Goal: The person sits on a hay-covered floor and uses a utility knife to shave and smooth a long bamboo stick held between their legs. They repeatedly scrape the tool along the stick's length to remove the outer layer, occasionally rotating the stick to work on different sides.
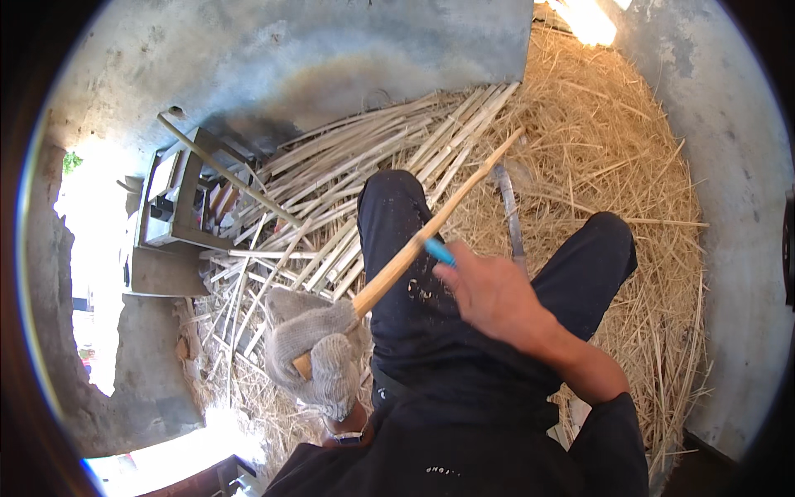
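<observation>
My left hand (pixel 310 352), in a grey knitted glove, is closed around the thick lower end of a wooden stick (pixel 396 267). The stick is pale, peeled and slightly crooked, and slants up to the right across my left knee, with its thin tip beyond it. My bare right hand (pixel 497 298) is closed on a small blue object (pixel 440 252), blurred and mostly hidden by the fingers. Its blue end touches or nearly touches the stick near the middle. Behind the right hand, between my knees, a long grey blade (pixel 508 211) shows; its lower end is hidden.
Many split wooden strips (pixel 331 166) lie piled at the far left. Straw-like shavings (pixel 596 141) cover the floor on the right. A wooden frame or bench (pixel 178 195) stands at the left, with a pole (pixel 228 170) leaning over it. Concrete walls (pixel 737 207) close in the sides.
</observation>
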`<state>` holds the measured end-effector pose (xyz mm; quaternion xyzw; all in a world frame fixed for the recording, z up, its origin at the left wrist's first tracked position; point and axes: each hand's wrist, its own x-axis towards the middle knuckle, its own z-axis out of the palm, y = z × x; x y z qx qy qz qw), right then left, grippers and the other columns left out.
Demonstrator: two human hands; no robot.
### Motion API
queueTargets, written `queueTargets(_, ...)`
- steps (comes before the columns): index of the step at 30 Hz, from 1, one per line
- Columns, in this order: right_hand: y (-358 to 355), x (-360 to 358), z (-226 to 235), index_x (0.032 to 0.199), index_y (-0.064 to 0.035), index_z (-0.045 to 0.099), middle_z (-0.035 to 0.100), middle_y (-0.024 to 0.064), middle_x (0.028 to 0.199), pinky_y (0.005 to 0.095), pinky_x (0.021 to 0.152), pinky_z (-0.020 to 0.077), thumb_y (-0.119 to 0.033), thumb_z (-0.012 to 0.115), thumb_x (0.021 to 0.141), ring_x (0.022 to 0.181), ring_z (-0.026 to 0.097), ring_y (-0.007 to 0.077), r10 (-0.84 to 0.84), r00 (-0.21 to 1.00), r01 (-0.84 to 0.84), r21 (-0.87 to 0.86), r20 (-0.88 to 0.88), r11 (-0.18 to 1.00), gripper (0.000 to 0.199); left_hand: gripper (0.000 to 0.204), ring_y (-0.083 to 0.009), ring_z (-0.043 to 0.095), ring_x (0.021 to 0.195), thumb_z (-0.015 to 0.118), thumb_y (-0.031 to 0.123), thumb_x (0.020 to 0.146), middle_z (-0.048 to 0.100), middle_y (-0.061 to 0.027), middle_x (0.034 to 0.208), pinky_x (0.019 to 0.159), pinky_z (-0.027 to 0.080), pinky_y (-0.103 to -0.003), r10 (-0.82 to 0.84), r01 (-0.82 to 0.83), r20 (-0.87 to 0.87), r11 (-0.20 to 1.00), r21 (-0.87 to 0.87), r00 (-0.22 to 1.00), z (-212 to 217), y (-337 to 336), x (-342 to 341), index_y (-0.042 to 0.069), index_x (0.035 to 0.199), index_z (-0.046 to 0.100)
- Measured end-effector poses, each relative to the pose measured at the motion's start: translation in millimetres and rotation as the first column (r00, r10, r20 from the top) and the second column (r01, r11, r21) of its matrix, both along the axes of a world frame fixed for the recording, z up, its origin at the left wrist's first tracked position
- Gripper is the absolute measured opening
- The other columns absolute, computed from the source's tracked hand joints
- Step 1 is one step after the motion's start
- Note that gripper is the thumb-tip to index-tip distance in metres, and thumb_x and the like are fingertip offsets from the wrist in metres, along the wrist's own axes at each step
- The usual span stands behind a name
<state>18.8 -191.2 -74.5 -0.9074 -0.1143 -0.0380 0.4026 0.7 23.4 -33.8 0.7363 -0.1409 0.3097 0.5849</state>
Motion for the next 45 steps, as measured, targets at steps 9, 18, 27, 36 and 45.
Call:
queueTargets(9,16.5,-8.4,13.2,0.097,-0.0056,0.050,0.056,0.0132,0.062,0.0453,0.043,0.0479,-0.025,0.059,0.097,0.048,0.060,0.0345,0.028,0.998,-0.025,-0.044,0.062,0.999,0.022,0.037,-0.0223,0.069,0.074,0.073,0.032,0.085,0.070,-0.0115,0.080,0.069,0.057,-0.033,0.043,-0.061,-0.133,0.990,-0.128,0.990,1.3,1.1,-8.6,-0.001,0.102,0.065)
queueTargets(18,18.5,-14.8,14.4,0.097,-0.0055,0.049,0.060,0.0175,0.067,0.0464,0.046,0.0447,-0.023,0.063,0.095,0.053,0.060,0.0374,0.015,0.999,-0.016,-0.045,-0.039,0.999,0.022,0.044,-0.0229,0.069,0.082,0.076,0.030,0.084,0.071,-0.0107,0.093,0.076,0.058,-0.036,-0.129,0.122,-0.168,0.991,-0.052,0.977,-4.4,20.5,-13.0,-0.002,0.111,0.063)
queueTargets(27,38.2,-18.9,21.2,0.097,-0.0056,0.049,0.057,0.0141,0.061,0.0444,0.046,0.0462,-0.021,0.065,0.094,0.051,0.060,0.0346,0.035,0.999,-0.034,-0.054,0.018,0.998,0.022,0.054,-0.0236,0.068,0.085,0.083,0.028,0.078,0.067,-0.0137,0.098,0.076,0.059,-0.035,-0.161,0.147,-0.136,0.983,-0.108,0.978,-5.3,22.2,-2.4,-0.001,0.113,0.055)
queueTargets(36,37.1,-25.1,25.0,0.094,-0.0051,0.047,0.055,0.0147,0.056,0.0452,0.045,0.0459,-0.021,0.065,0.094,0.049,0.059,0.0353,0.010,1.000,-0.010,-0.010,0.010,1.000,0.024,0.046,-0.0243,0.066,0.083,0.078,0.036,0.084,0.062,-0.0118,0.088,0.075,0.057,-0.038,-0.042,0.038,-0.078,0.998,-0.050,0.996,3.9,7.1,-2.2,0.002,0.104,0.053)
queueTargets(45,19.6,-12.7,19.8,0.099,-0.0070,0.046,0.057,0.0140,0.053,0.0473,0.043,0.0491,-0.028,0.053,0.100,0.049,0.062,0.0361,-0.088,0.993,0.076,-0.148,-0.074,0.986,0.022,0.055,-0.0134,0.054,0.051,0.069,0.051,0.085,0.055,-0.0119,0.082,0.040,0.045,-0.024,0.100,-0.104,-0.079,0.994,-0.039,0.992,0.0,-3.1,-2.8,0.002,0.103,0.052)
